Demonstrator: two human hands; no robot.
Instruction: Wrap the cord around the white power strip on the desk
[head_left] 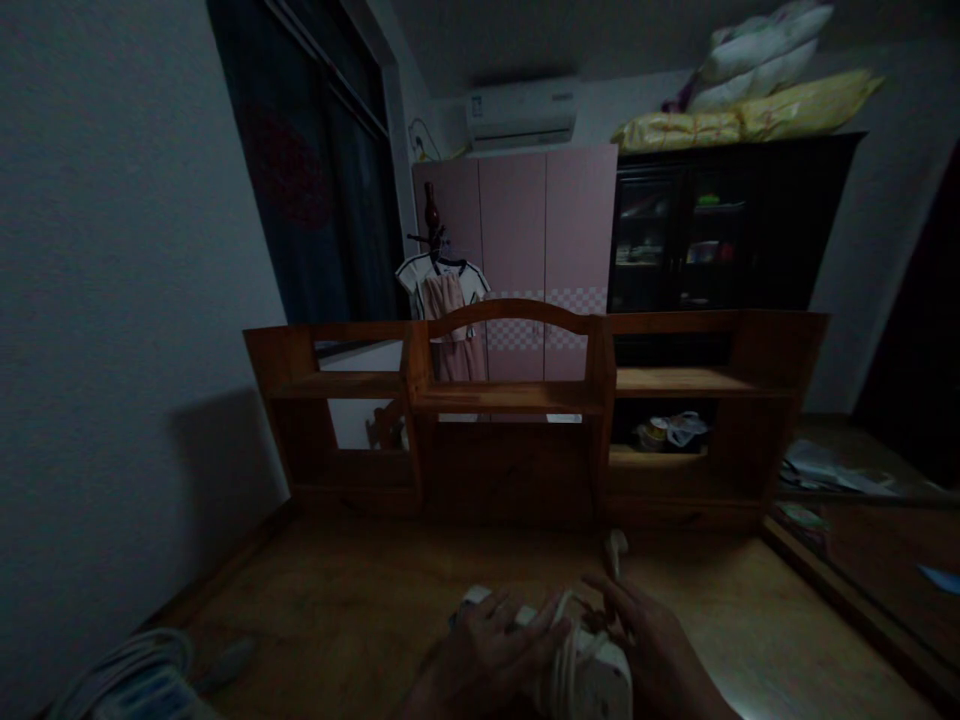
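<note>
Facing a wooden shelf unit (510, 398) across the bare wood surface (337, 570). On the near side of the shelf unit, low and slightly right of its middle, holding a white power strip (611, 682) wound with white cord (566, 668). Clamped on the white power strip with the left hand (487, 645), fingers laid across the top and over the cord. Against the right side of the strip with the right hand (656, 630), fingers bent toward the cord; too dark to tell whether closed around anything.

Just in front of the shelf unit, past the right fingertips, a small pale plug-like piece (616, 545). Near side again, well to the left, a coil of pale cable (154, 645) above a blue-and-white packet (146, 695), with a grey rounded object (229, 660) beside. Behind the shelf unit, hanging clothes (450, 285) and a pink wardrobe (514, 220), below a wall air conditioner (521, 112). Behind to the right, a dark glass-fronted cabinet (787, 220) topped with a yellow bundle (810, 108).
</note>
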